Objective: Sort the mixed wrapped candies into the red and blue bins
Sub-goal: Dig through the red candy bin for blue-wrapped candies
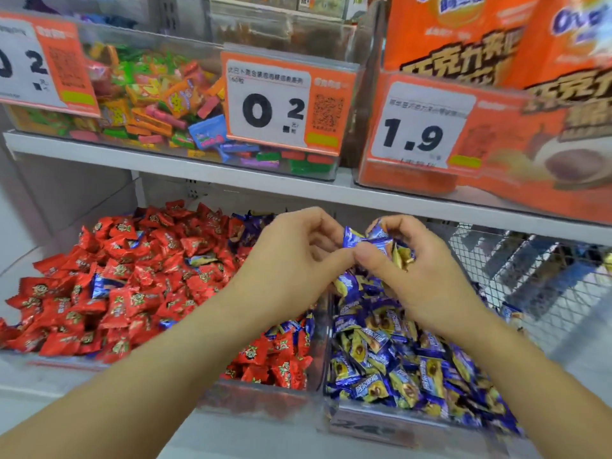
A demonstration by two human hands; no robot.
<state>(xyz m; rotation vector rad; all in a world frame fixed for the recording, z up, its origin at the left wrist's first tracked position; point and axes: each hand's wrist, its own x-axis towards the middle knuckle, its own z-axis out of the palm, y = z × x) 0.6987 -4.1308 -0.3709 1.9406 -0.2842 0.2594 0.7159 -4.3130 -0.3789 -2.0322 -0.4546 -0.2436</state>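
Clear bin of red foil-wrapped candies (132, 279) lies lower left, a few blue strays among them. White-and-orange price card (281, 104) above reads "0.2". Left hand (294, 260) and right hand (417, 276) together pinch blue foil-wrapped candies (367, 238) over the clear bin of blue candies (407, 366). Second card (420, 127) reads "1.9".

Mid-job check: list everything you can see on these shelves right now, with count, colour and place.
red candies: many, red, lower-left bin
stray blue candies: several, blue, among the red
blue candies: many, blue-gold, lower-right bin
mixed sweets: many, multicoloured, upper clear bin
price tags: three, orange-white, upper shelf front
orange boxes: two, upper right
wire basket: one, grey, lower right
left hand: grip shut on blue candies
right hand: grip shut on blue candies
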